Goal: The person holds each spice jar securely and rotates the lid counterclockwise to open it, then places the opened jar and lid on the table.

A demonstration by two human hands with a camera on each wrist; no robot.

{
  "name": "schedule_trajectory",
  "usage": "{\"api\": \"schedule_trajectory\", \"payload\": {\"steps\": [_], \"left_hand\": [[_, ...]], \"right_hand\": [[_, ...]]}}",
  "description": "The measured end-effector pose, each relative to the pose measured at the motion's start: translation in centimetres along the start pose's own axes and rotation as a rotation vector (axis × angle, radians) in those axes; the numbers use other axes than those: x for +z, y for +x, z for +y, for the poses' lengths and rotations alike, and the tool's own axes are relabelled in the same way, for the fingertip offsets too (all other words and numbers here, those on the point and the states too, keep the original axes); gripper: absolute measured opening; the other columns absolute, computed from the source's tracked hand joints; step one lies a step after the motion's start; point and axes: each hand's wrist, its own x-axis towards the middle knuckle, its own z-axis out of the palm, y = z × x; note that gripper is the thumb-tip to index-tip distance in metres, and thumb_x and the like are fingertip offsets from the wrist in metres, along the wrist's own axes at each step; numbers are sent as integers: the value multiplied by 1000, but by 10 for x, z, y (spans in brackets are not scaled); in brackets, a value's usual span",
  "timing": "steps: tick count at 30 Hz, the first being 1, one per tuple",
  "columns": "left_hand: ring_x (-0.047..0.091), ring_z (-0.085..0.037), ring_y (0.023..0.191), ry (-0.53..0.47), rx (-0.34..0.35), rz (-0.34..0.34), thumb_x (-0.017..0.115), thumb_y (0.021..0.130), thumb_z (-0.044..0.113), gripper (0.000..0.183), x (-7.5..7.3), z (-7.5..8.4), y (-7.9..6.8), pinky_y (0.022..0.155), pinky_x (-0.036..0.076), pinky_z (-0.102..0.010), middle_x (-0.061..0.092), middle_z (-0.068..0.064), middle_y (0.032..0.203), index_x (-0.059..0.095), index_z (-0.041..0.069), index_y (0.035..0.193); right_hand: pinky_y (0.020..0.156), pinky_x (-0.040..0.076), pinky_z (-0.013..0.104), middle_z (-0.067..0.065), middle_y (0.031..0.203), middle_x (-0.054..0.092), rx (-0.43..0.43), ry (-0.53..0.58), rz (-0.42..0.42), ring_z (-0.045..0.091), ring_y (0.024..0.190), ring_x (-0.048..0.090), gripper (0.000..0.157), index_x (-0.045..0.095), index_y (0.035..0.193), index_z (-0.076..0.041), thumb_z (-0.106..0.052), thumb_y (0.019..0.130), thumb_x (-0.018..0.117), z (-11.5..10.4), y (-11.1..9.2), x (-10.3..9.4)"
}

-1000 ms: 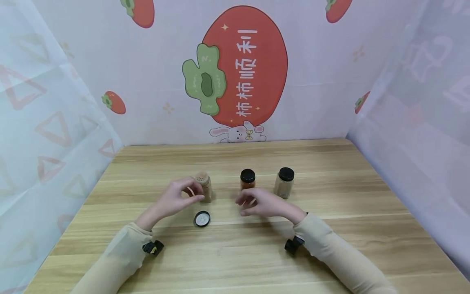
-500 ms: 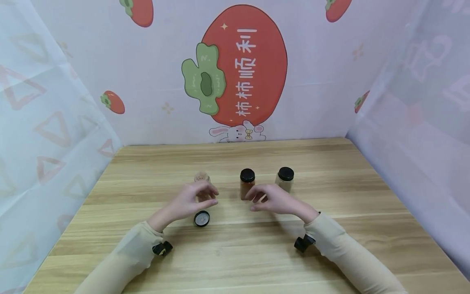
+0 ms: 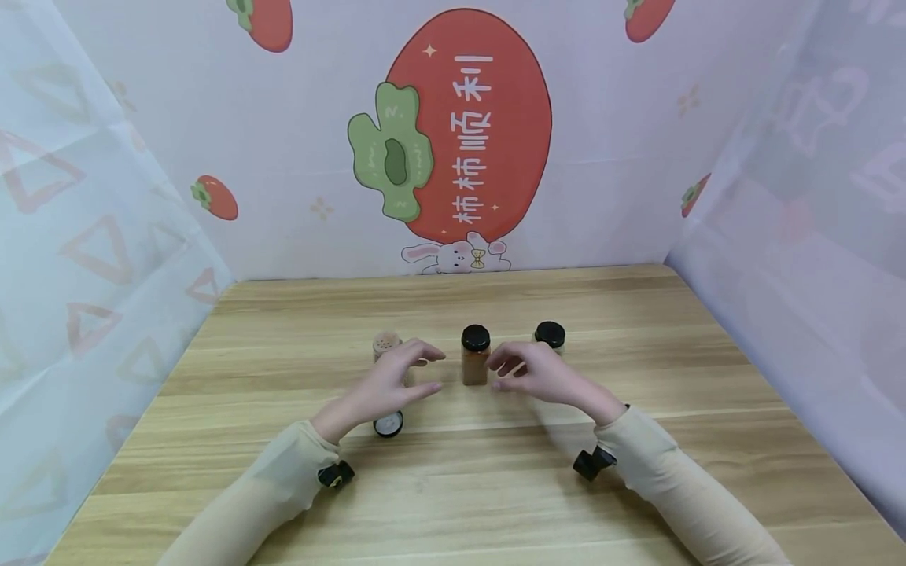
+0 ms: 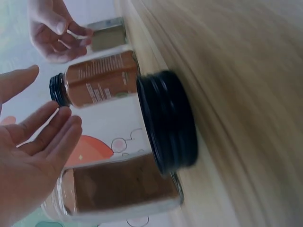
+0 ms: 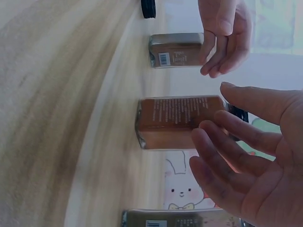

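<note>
A spice jar (image 3: 475, 368) of reddish-brown powder with a black cap stands upright between my two hands. My left hand (image 3: 388, 385) hovers to its left, thumb and fingers spread and holding nothing. Close on the jar's right is my right hand (image 3: 548, 376), its fingers loosely bent; in the right wrist view its fingertips (image 5: 201, 135) overlap the jar (image 5: 163, 118), and I cannot tell whether they touch. Partly behind my left hand stands an uncapped shaker jar (image 3: 386, 343) with a perforated top. Its brown contents show in the left wrist view.
A black lid (image 3: 388, 425) lies on the wooden table (image 3: 453, 487) below my left hand, pale inside facing up. Behind my right hand stands another black-capped jar (image 3: 549, 336), partly hidden, with pale beige contents. A printed cloth (image 3: 609, 157) hangs behind the table.
My left hand has moved right, from beside the uncapped jar past its front toward the middle jar. My right hand has shifted right, from in front of the middle jar to its right side.
</note>
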Motion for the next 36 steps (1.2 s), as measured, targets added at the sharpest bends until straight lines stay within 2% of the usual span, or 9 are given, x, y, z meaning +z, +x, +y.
{"api": "schedule_trajectory", "payload": {"steps": [6,16,21,28,36], "left_hand": [[57,-20,113,21,-47,27,72,85,22,44,6,4,7,97,48,-33,59,-6,120,57,3,122],[57,-24,111,-14,-136,75,74,82,20,48,16,6,17,96,49,-35,58,-11,120,56,1,123],[58,-25,109,15,-162,95,76,80,19,51,21,4,23,95,49,-37,60,-14,119,56,0,123],[58,-27,108,31,-240,56,75,80,24,54,25,1,30,95,49,-38,60,-14,119,56,1,125],[57,-28,111,-26,-327,25,75,81,24,54,28,1,36,95,49,-39,58,-15,123,55,1,126]], "right_hand": [[80,56,42,17,104,67,14,11,58,27,93,67,27,63,107,1,-10,84,71,-1,0,-4],[84,55,42,18,110,65,81,46,178,29,97,66,36,60,116,1,-12,84,71,-4,5,-4],[88,54,41,17,116,64,110,58,238,32,104,64,43,57,120,-1,-17,84,72,-5,13,-1],[87,55,37,15,119,63,110,84,283,33,108,62,45,56,122,-2,-22,85,72,-2,21,5],[88,54,35,8,119,63,146,108,276,23,109,61,45,57,122,-8,-31,85,71,0,28,8]]}}
